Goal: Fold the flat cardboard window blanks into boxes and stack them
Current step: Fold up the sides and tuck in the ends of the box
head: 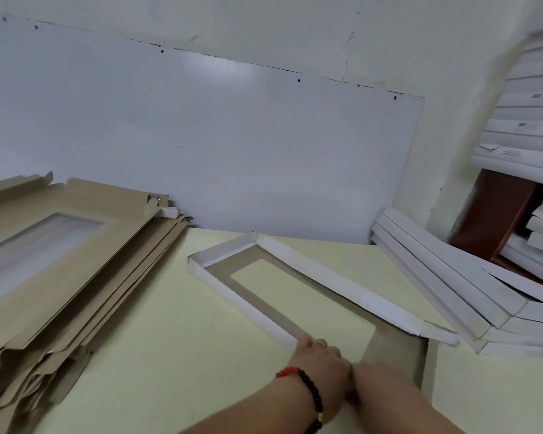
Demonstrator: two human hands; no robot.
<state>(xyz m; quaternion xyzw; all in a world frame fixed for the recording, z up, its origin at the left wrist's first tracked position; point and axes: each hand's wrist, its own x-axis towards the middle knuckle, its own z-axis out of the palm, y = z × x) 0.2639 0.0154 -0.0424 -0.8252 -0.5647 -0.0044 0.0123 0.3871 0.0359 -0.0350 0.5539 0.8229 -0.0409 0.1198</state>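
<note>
A half-folded window box point(254, 303) lies on the pale table, brown inside up, with its white side walls raised and a rectangular window cut in its floor. My left hand point(322, 360), with a bead bracelet and a ring, grips the near end of the box's left wall, fingers curled over it. My right hand point(381, 382) sits right beside it at the near end flap point(395, 349), which stands up; its fingers are hidden behind my left hand. A pile of flat brown window blanks point(60, 261) lies at the left.
Folded white boxes point(445, 277) lie stacked at the right, with more piled higher against the right wall point(527, 120). A large white board point(201, 136) leans on the wall behind the table point(170, 339). A reddish-brown object point(496, 214) stands at the right.
</note>
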